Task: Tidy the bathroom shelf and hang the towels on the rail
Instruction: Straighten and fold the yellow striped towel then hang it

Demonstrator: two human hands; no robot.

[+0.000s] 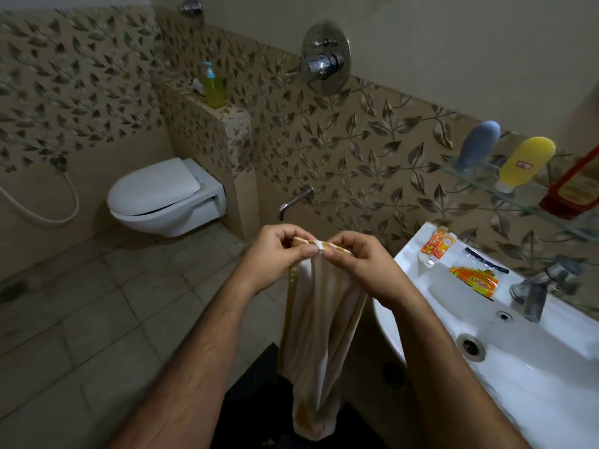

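A white towel with yellow-brown stripes (316, 332) hangs bunched in front of me, down to about knee height. My left hand (275, 254) and my right hand (359, 265) both pinch its top edge, close together, fingers curled round the hem. On the glass shelf (479, 183) at the right stand a grey bottle (478, 144), a yellow bottle (525, 162) and a red bottle (573, 186). No towel rail is in view.
A white washbasin (505, 351) with a tap (541, 286) sits at the right; a small tube (436, 246) and an orange packet (476, 280) lie on its rim. A wall-hung toilet (165, 196) is at the left, a soap pump bottle (212, 87) on the ledge above. A spout (293, 200) sticks out of the wall.
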